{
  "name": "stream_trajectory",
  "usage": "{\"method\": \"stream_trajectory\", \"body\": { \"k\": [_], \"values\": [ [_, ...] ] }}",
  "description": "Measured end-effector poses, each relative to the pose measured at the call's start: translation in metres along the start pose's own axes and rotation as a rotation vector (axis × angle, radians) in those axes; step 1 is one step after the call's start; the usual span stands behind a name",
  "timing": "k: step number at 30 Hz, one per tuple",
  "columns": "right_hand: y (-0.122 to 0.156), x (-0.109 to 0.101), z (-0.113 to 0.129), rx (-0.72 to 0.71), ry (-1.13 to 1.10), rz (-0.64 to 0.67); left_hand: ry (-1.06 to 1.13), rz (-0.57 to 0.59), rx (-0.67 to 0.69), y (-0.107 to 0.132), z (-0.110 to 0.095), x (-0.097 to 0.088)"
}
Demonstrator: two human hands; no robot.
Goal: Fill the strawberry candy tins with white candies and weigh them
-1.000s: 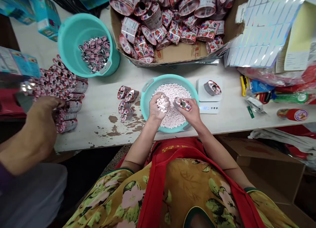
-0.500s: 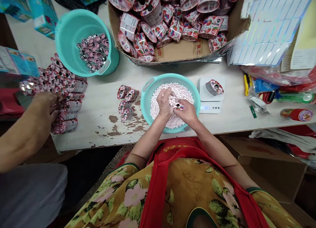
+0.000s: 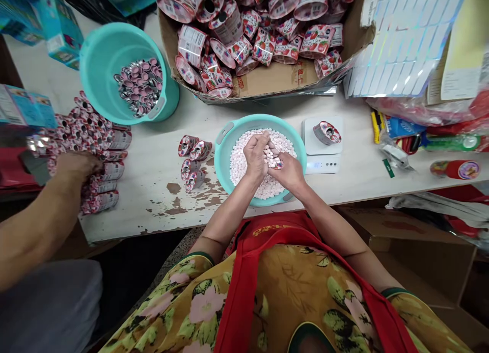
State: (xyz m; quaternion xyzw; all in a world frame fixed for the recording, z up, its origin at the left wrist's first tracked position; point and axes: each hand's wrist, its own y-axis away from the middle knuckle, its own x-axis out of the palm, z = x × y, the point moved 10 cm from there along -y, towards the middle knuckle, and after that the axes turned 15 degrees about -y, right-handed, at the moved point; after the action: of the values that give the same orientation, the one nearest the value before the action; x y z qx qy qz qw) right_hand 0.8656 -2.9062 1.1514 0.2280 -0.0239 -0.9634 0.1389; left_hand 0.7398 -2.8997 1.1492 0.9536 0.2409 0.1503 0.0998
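Note:
My left hand (image 3: 256, 155) is cupped around a handful of small white tablets, tipped over my right hand (image 3: 289, 170). My right hand grips a small round strawberry-printed tin (image 3: 278, 163), mostly hidden by the fingers. Both hands hover over a teal basin (image 3: 222, 147) filled with white tablets (image 3: 240, 164). Another tin (image 3: 327, 133) lies on a small white scale (image 3: 321, 162) just right of the basin. Several tins (image 3: 193, 159) stand left of the basin.
A cardboard box (image 3: 275, 78) of strawberry tins sits behind the basin. A teal bucket (image 3: 103, 52) holds metal lids (image 3: 139, 85). Another person's hand (image 3: 78, 164) rests on rows of tins (image 3: 95, 139) at left. Label sheets (image 3: 405, 37), bags and a red tube (image 3: 454, 168) lie right.
My left hand, holding tablets, has swung from beside the tin to over it. The tin is now covered by both hands. The other person's hand shifted slightly on the rows of tins.

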Motion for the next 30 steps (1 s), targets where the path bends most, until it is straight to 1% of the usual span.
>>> {"method": "stream_trajectory", "body": {
  "k": [4, 10, 14, 17, 21, 23, 27, 30],
  "values": [
    [0.001, -0.008, -0.001, 0.013, -0.007, -0.031, -0.020, -0.023, 0.005, -0.001, 0.004, -0.002],
    [0.004, -0.011, 0.000, 0.020, 0.051, -0.024, -0.013, 0.014, -0.012, 0.003, 0.003, 0.011],
    [0.005, -0.015, 0.002, -0.016, -0.003, -0.065, -0.026, 0.023, -0.058, 0.003, 0.005, 0.013],
    [0.005, -0.016, 0.003, -0.030, -0.017, -0.085, -0.002, 0.065, -0.074, 0.004, 0.006, 0.015],
    [0.004, -0.016, 0.002, -0.014, -0.030, -0.075, 0.028, 0.131, -0.046, 0.007, -0.002, 0.023],
    [0.003, -0.017, 0.002, -0.012, -0.056, -0.078, 0.006, 0.141, -0.065, 0.007, -0.003, 0.026],
    [0.003, -0.017, 0.001, -0.050, -0.189, -0.082, -0.023, 0.092, -0.109, 0.005, -0.003, 0.024],
    [0.002, -0.014, 0.000, -0.085, -0.276, -0.076, -0.033, 0.098, -0.110, 0.006, -0.003, 0.026]
  ]
}}
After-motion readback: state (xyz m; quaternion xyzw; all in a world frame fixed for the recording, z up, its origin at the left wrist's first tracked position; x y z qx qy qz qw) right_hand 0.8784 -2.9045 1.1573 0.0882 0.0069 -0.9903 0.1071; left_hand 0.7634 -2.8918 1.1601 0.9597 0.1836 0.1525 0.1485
